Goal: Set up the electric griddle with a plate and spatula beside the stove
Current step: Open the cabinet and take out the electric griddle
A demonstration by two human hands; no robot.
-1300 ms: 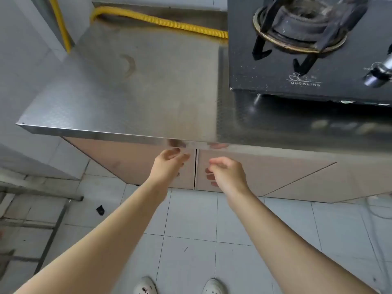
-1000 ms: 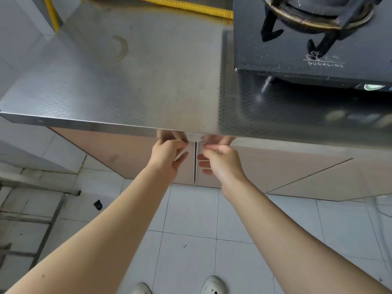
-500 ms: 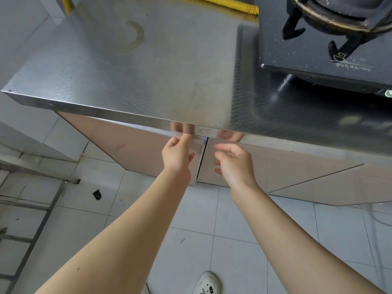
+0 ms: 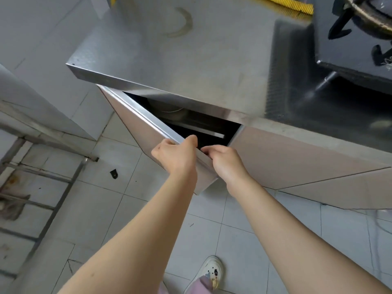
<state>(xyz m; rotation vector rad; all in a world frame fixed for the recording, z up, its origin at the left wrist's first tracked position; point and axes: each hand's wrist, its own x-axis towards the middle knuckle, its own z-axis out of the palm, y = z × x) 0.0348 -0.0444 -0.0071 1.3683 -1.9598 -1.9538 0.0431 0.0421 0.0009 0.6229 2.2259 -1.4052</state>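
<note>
Steel counter (image 4: 191, 60), yellow hose (image 4: 284, 4), cabinet door (image 4: 146, 132) ajar, white shoe (image 4: 212, 270) on tiled floor (image 4: 95, 209)

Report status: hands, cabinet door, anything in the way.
Both left hand and right hand grip the cabinet door at its top edge. Door partly open; round shape dimly visible inside, cannot identify. Nothing seen blocking its swing.

Kitchen: gas stove (image 4: 358, 32), steel counter (image 4: 201, 60)
</note>
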